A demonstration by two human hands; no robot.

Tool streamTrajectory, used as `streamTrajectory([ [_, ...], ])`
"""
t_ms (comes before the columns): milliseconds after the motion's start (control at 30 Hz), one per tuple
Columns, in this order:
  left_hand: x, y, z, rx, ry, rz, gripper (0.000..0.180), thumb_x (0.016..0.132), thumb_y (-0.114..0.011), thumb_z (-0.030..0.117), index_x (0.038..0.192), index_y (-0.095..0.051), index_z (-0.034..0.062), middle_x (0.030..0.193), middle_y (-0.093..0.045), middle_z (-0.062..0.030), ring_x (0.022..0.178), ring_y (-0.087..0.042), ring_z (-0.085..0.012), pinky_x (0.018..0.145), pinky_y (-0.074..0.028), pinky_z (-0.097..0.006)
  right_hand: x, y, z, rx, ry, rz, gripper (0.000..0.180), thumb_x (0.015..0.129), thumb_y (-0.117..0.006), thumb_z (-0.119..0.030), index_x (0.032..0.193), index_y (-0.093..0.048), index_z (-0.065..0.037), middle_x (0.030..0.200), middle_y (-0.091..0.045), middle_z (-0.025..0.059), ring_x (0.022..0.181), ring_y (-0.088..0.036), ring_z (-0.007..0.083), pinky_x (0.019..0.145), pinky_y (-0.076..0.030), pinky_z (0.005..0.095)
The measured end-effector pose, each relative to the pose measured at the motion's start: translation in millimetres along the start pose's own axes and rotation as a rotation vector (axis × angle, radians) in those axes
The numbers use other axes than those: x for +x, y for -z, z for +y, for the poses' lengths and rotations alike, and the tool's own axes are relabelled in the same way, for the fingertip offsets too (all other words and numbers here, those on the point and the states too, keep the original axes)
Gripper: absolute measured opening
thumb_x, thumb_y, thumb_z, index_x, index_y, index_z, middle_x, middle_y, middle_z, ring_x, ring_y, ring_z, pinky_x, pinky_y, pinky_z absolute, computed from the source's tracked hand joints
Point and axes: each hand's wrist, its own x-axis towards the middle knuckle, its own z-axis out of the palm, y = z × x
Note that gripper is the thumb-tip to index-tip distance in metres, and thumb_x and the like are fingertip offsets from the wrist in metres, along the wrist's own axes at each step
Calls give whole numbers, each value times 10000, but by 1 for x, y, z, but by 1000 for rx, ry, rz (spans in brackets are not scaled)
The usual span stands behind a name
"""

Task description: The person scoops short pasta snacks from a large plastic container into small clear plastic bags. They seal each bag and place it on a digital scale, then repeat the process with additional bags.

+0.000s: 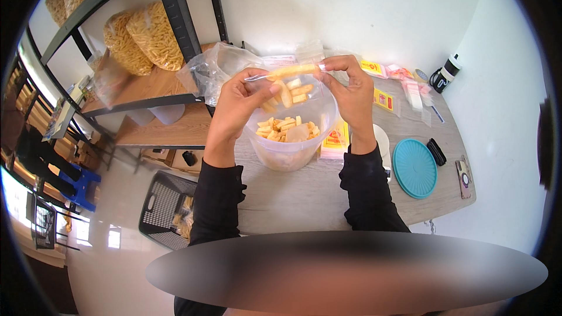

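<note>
My left hand and my right hand hold a small clear plastic bag between them, above a clear round tub. Pale yellow snack sticks fill the bag; each hand pinches one end of its top edge. More of the same sticks lie in the bottom of the tub, which stands on the wooden table. Both forearms are in black sleeves.
A teal round lid, a phone, a black strap and yellow packets lie on the table's right. A crumpled clear bag sits at the left. Shelves hold large bags of snacks; a black basket stands on the floor.
</note>
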Motion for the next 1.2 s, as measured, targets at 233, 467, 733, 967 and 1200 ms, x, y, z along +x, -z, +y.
streamTrajectory([
  [233, -1, -5, 1, -18, 15, 22, 344, 859, -799, 66, 1152, -635, -9, 917, -745, -89, 767, -671, -85, 662, -515, -226, 1, -1, 0, -125, 93, 68, 157, 828, -779, 23, 947, -687, -23, 988, -713, 62, 953, -664, 144, 879, -504, 283],
  [467, 2, -1, -3, 120, -48, 42, 286, 834, -813, 46, 1082, -682, -8, 913, -734, -75, 795, -680, -93, 677, -528, -227, 4, 3, 1, -85, 60, 109, 158, 796, -810, -22, 932, -729, -29, 952, -720, 60, 900, -655, 169, 820, -511, 291],
  [733, 1, 6, -2, 245, -47, 124, 257, 870, -775, 34, 1101, -681, -28, 987, -745, -103, 861, -678, -112, 763, -531, -243, 8, 21, 8, -325, 53, 0, 141, 830, -789, -36, 948, -717, -9, 976, -707, 76, 899, -656, 177, 833, -510, 304],
  [967, 3, 14, -3, 363, -10, 120, 182, 924, -731, 82, 1066, -681, -22, 982, -759, -99, 881, -669, -99, 795, -514, -247, 8, 30, 18, -327, -74, -65, 138, 837, -777, -45, 952, -711, -3, 948, -708, 63, 875, -644, 163, 815, -504, 290],
  [1200, 4, 13, -7, 286, -117, 135, 125, 941, -711, 89, 993, -681, -21, 907, -753, -85, 795, -657, -77, 724, -511, -222, 8, 22, 33, -122, -266, -47, 169, 834, -779, -72, 980, -713, -20, 940, -726, 60, 866, -651, 149, 818, -514, 296],
])
